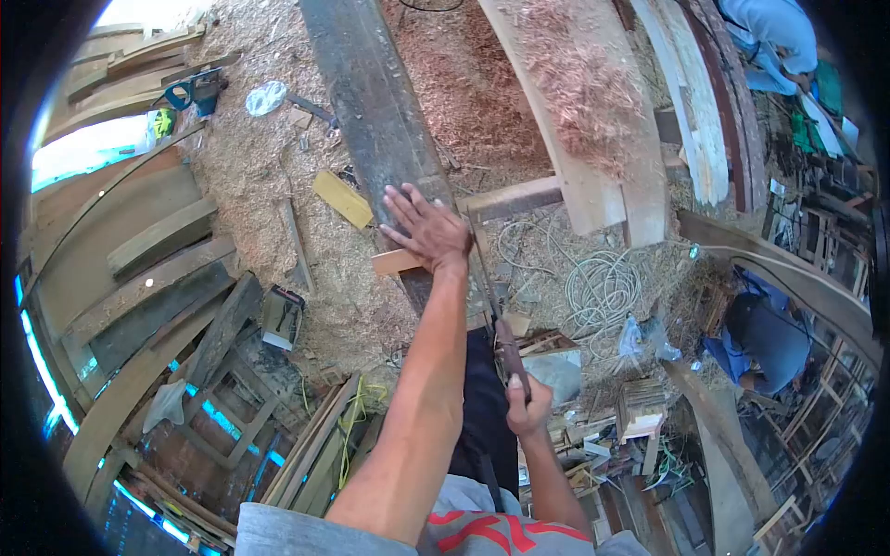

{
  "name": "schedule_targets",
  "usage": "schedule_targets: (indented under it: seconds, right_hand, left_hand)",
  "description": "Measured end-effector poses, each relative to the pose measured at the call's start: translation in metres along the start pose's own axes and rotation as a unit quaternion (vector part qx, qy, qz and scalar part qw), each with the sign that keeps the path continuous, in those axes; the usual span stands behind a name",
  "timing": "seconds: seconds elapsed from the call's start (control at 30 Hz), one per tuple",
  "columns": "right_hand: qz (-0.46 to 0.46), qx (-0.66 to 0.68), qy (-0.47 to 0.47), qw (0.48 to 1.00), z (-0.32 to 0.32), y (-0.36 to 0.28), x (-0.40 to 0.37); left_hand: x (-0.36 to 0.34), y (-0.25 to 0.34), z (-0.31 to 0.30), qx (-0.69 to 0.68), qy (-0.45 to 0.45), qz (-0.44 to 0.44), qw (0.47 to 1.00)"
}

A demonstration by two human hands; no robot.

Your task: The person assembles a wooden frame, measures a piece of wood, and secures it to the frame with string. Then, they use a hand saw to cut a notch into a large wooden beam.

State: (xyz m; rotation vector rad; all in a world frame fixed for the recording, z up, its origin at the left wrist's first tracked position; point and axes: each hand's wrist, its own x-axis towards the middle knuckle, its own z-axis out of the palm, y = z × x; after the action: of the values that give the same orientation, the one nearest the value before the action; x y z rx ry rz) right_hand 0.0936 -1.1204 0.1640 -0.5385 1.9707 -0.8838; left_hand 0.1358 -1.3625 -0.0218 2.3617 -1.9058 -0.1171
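You seem mid-cut: left hand [426, 229] splayed on the dark plank [371, 102], right hand [527, 405] gripping the handsaw [507, 345]; brace firmly, stroke straight.

Sawdust-covered floor [250, 185], stacked planks [158, 241] left, coiled cable [603, 287], daylight upper left.

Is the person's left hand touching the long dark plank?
Touching. The head view shows the left hand lying flat, with fingers spread, on top of the dark plank.

left hand [428, 232] flat on dark plank [371, 93], right hand [527, 405] gripping handsaw [498, 320]
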Motion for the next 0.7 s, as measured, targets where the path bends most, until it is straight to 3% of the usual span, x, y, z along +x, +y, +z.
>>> schedule_targets:
  seconds: [0.3,0.43,0.53,0.7]
  right_hand:
    - [0.016,-0.001,0.026,1.0,0.0,0.031,-0.043]
    - [-0.007,-0.001,0.035,0.999,-0.002,0.019,-0.042]
    - [-0.003,-0.026,0.016,1.0,-0.006,0.02,-0.053]
    - [0.012,-0.036,0.014,0.999,-0.012,0.047,-0.078]
  left_hand:
    - [-0.047,-0.008,-0.003,-0.014,-0.016,0.024,0.999]
    - [-0.047,-0.019,-0.017,-0.192,-0.044,0.018,0.98]
    - [-0.056,-0.038,-0.02,-0.152,-0.017,-0.08,0.985]
    - [-0.084,-0.041,-0.018,-0.076,0.003,-0.068,0.995]
